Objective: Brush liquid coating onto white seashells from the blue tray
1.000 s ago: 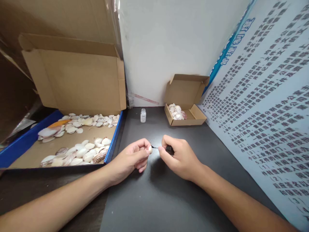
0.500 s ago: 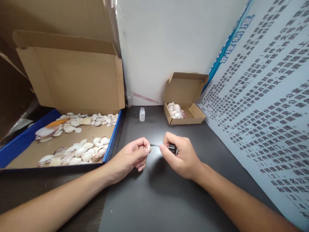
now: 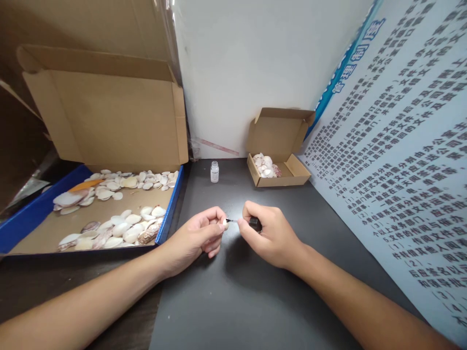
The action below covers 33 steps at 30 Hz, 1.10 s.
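Observation:
My left hand (image 3: 204,232) pinches a small pale seashell (image 3: 225,224) between thumb and fingertips, over the dark table. In my right hand (image 3: 270,236) is a small brush with a black cap (image 3: 255,224) for a handle. Its thin stem points left, and the dark tip is at the shell's edge; whether it touches I cannot tell. Beyond the hands an uncapped small clear bottle (image 3: 214,173) with a printed label stands upright. Fingers hide most of the shell.
An open blue-edged cardboard box (image 3: 105,204) with many seashells is on the left. A smaller open cardboard box (image 3: 282,182) with shells stands at the back right. A white panel (image 3: 251,73) rises behind, and a sheet of printed text (image 3: 404,160) slants along the right.
My right hand has shifted slightly left, bringing the brush closer to the shell. The left hand has stayed nearly still, holding the shell.

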Tool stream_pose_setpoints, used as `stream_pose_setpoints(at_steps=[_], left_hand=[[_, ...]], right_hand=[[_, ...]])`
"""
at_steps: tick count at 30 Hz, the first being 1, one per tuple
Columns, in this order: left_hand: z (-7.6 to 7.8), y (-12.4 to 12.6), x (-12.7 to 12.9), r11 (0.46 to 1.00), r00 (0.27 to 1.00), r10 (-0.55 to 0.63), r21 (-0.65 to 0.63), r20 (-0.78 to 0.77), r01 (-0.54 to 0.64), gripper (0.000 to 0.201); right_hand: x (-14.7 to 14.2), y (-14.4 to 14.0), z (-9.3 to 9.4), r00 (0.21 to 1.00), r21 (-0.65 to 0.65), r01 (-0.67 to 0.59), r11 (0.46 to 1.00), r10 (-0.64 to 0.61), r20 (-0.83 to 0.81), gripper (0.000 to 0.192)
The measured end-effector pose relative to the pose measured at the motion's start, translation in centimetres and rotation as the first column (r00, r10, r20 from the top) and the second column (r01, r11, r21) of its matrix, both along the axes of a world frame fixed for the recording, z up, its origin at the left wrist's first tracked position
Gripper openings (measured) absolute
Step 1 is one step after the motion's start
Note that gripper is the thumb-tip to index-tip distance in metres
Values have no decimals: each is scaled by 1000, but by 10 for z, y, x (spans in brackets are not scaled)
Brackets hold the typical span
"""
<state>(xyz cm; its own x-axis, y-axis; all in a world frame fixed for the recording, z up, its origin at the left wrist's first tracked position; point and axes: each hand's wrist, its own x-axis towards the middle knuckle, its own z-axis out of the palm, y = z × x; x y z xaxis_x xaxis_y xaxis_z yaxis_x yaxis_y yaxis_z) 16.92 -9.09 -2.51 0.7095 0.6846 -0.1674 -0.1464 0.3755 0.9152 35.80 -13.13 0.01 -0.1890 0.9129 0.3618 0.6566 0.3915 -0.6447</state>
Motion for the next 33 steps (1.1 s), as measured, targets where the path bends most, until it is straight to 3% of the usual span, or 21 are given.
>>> stream_pose_setpoints(at_steps=[2, 7, 12, 18, 23, 28, 33], left_hand=[[0, -1, 0, 1000, 1000, -8, 4, -7, 8, 17], [0, -1, 1, 1000, 1000, -3, -5, 5, 3, 19], [1, 0, 1, 1000, 1000, -9, 6, -11, 9, 18], [2, -1, 0, 1000, 1000, 1, -7, -10, -1, 19], [3, -1, 0, 1000, 1000, -8, -1, -27, 7, 19], [2, -1, 1, 1000, 1000, 3, -9, -12, -3, 19], [2, -1, 1, 1000, 1000, -7, 2, -22, 7, 18]], right_hand=[[1, 0, 0, 999, 4, 37, 999, -37, -18, 21], [1, 0, 1, 1000, -9, -23, 1000, 23, -10, 22], [2, 1, 2, 998, -23, 68, 997, -68, 17, 22], [1, -2, 2, 998, 13, -51, 999, 51, -28, 22], [1, 0, 3, 999, -32, 42, 999, -42, 17, 22], [1, -1, 3, 999, 8, -40, 999, 40, -21, 22], [1, 0, 3, 999, -42, 41, 998, -40, 31, 22]])
